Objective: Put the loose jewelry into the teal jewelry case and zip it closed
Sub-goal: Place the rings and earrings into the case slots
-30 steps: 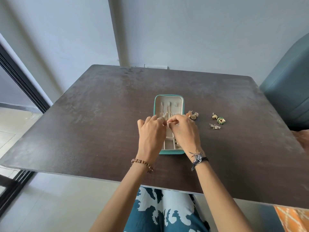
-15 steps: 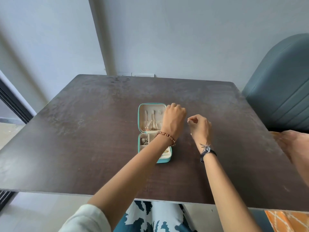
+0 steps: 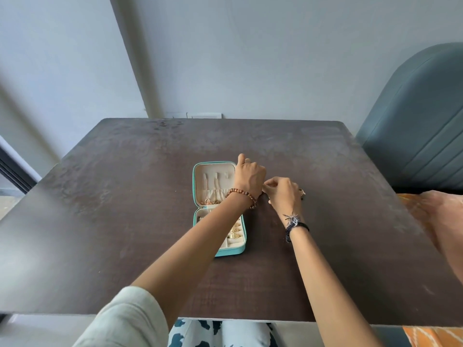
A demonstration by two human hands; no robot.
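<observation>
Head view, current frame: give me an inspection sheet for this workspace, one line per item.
Surface: dark brown table, mottled and worn.
Job's things: teal jewelry case lies open flat, unzipped; gold pieces sit in its near tray and lid pocket. A small gold piece shows just past the right hand.
Clutter: nothing seen.
Hands: left hand reaches over the case to its right side, fingers curled, contents hidden. Right hand beside it, fingertips pinched; what it pinches cannot be made out.
Cables: nothing seen.
Surroundings: grey wall, teal padded chair at right, orange fabric at lower right.
</observation>
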